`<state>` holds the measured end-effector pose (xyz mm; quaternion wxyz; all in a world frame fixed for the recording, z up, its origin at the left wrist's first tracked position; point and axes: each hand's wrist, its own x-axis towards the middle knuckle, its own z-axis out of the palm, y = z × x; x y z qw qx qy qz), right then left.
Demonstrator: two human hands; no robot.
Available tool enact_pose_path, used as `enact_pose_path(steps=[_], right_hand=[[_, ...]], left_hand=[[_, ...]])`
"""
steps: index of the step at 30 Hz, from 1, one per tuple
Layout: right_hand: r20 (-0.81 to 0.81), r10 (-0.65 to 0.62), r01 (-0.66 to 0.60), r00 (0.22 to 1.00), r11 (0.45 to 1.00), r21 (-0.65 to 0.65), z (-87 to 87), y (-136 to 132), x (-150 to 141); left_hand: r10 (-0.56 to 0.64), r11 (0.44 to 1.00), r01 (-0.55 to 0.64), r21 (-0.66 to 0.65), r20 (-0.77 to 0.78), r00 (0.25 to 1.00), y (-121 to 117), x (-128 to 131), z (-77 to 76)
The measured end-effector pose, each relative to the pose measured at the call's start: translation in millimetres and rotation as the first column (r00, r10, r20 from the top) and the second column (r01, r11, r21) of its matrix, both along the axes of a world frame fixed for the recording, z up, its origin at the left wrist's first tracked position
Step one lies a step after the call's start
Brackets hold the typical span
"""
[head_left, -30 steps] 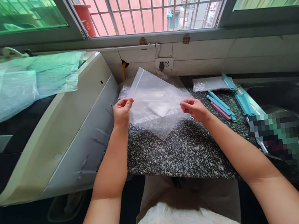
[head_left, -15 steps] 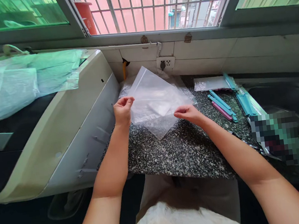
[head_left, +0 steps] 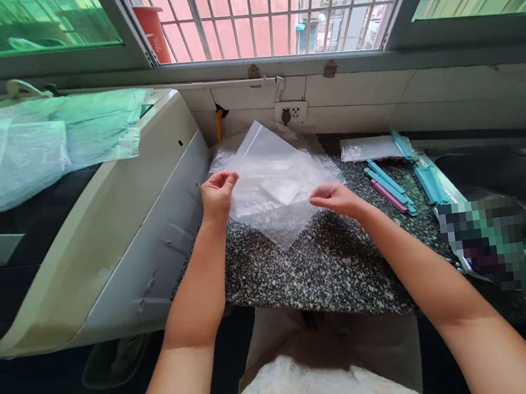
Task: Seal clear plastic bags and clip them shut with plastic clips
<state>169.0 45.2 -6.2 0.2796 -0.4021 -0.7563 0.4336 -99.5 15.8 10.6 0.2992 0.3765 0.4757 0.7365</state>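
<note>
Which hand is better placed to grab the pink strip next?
Probably the right hand: it is nearer the pink strip, on the same side of the bag. The left hand pinches the bag's opposite edge.

The left arm [head_left: 196, 288] and the right arm [head_left: 427, 266], both bare, are stretched forward. The left hand [head_left: 217, 195] is curled, its thumb [head_left: 231, 181] pressing against the fingers [head_left: 220, 177]. The right hand [head_left: 337, 199] points inward, its fingers bent.
</note>
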Motion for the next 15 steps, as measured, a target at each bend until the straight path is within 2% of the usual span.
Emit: enact_pose_path(steps=[3,5,9,12,15], right_hand=[[-0.085,-0.168,0.173,0.982,0.983,0.057,8.7,5.9,12.8],[-0.081,-0.208,0.215,0.975,0.972,0.097,11.8,9.6,20.0],[0.140,-0.220,0.180,0.965,0.950,0.256,11.7,12.5,26.4],[0.313,-0.267,0.146,0.911,0.921,0.360,9.8,11.0,23.9],[0.348,-0.333,0.175,0.876,0.893,0.414,7.8,8.7,18.5]], left_hand=[[-0.016,1.000,0.015,-0.017,-0.056,0.998,-0.2,-0.2,-1.5],[-0.019,1.000,0.017,-0.018,-0.084,0.996,0.2,-0.9,-3.2],[-0.049,0.999,0.047,-0.014,-0.125,0.991,1.0,-2.0,-6.3],[-0.086,0.996,0.083,-0.028,-0.137,0.987,0.2,-1.1,-6.2],[-0.166,0.985,0.156,-0.074,-0.147,0.975,-1.9,1.5,-3.9]])
